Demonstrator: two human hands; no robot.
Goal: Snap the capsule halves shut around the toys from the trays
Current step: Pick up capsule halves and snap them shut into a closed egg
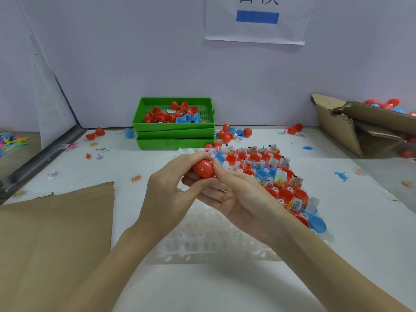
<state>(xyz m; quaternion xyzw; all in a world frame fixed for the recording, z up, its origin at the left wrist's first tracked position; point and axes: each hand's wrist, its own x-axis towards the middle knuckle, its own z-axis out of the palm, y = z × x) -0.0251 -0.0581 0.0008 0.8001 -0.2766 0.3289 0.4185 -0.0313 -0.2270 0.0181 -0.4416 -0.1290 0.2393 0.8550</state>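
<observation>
left hand (167, 194) and right hand (238, 197) both gripping a smooth red egg-shaped capsule (203, 168), fingers curling round it | capsule being held just above the clear dimpled tray (213, 242) | stacked green perforated bins (174, 131) sitting behind the tray on the white surface (225, 289)

We see a brown cardboard sheet (56, 224) lying at the near left, a torn box (351, 127) at the far right, and — on the wall (135, 64) — a white paper (256, 19) with a blue bar.
</observation>
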